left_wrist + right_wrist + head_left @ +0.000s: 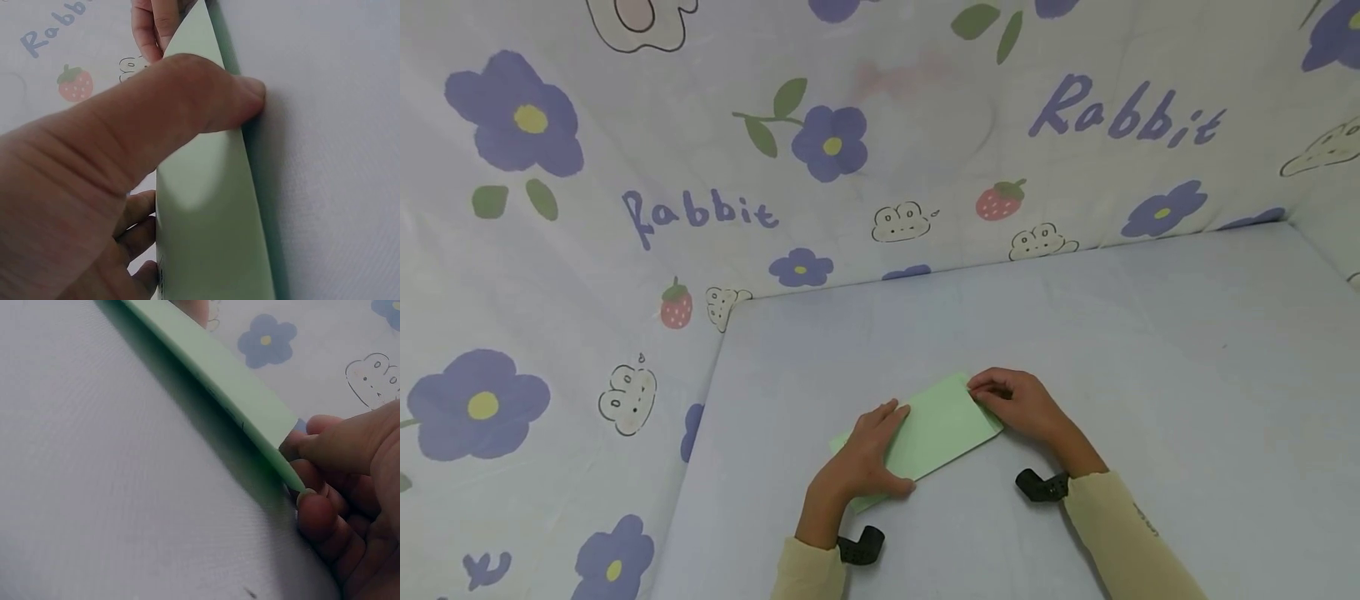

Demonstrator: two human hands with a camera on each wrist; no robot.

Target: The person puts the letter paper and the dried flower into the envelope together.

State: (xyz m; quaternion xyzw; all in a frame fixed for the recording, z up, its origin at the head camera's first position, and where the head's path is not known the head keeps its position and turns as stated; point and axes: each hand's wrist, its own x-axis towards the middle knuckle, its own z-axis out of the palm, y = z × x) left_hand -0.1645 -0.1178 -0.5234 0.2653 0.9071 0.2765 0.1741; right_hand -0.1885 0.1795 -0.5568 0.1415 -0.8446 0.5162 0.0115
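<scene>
A light green folded paper (pixel 943 425) lies slantwise before me, with a shaded gap under its near edge in both wrist views. My left hand (pixel 868 454) rests across its left part, thumb and fingers spread apart. In the left wrist view the thumb (pixel 206 94) crosses the near edge, while the other fingertips are at the far edge. At the right end my right hand (pixel 1018 404) pinches the paper's end between thumb and fingers. The right wrist view shows a narrow flap (pixel 289 470) of the paper at those fingertips, with small dark marks along the fold.
The pale cloth-covered table (pixel 1150 358) extends around the paper. Behind and to the left hangs a white curtain (pixel 925 158) printed with purple flowers, strawberries and lettering. A black wrist camera (pixel 1041 485) juts from the right wrist, another black camera (pixel 863 546) from the left.
</scene>
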